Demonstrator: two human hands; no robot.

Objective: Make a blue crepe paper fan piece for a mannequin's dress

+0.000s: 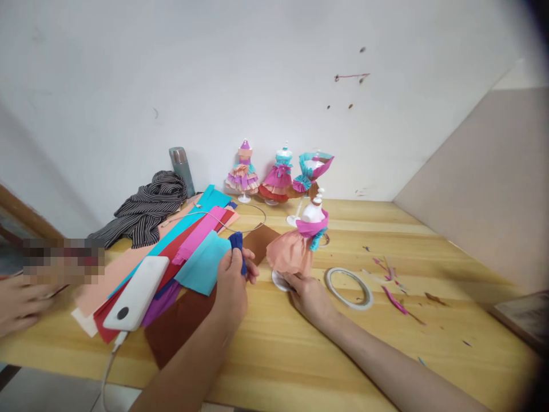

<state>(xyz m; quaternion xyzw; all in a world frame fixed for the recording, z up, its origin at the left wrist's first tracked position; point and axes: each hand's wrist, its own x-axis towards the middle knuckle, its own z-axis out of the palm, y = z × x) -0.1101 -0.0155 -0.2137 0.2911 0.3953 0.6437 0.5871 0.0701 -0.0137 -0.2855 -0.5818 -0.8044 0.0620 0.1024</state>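
Note:
Pinched in my left hand [232, 280] is a small piece of folded dark blue crepe paper [237, 249], upright between thumb and fingers. My right hand [311, 297] grips the round white base [281, 280] of a mini dress form [313, 214], which leans to the right. This form wears a peach crepe paper skirt [289, 252] and a pink collar with a turquoise ruffle at its side. Behind it stand more small forms in paper dresses: one peach and purple [243, 174], one pink and red [278, 182], one with a turquoise and pink wrap [306, 171].
Crepe paper sheets [203, 263] lie in a pile at the left, under a white power bank [137, 294] with a cable. A tape roll [349, 289] and paper scraps [394, 300] are at the right. Behind sit a striped cloth [150, 206] and a flask [182, 171]. Another person's hand [21, 303] shows far left.

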